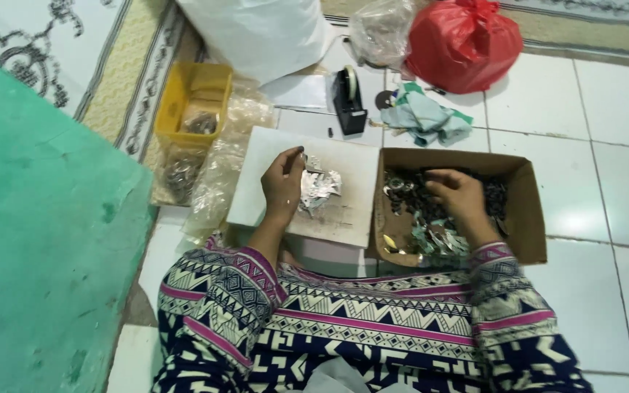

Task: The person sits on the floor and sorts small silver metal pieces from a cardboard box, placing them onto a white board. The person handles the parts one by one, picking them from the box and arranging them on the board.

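Silvery foil pieces (319, 191) lie in a small heap on the white board (343, 156), just right of the left hand (283, 185). That hand stands with its fingers curled narrow and the fingertips pinched near a piece at the heap's far-left edge; whether a piece is actually gripped cannot be told at this size. The heap runs roughly near-to-far, alongside the left hand's thumb side, so it is in direct reach of that hand and well apart from the other.

Right of the board, touching its edge, sits the open cardboard box (529, 211). The right hand (460, 195) rests palm-down inside it, fingers bent onto the dark small parts (413, 198) that fill its far half. Its hold is hidden under the palm; cannot tell if anything is taken up. Pale scraps (438, 239) lie in the near part of the box, just nearer than the right hand.

Far of the board stand a black tape dispenser (349, 98), a yellow tray (191, 102) to the left, and a red bag (464, 44) on the tiled floor (606, 291).
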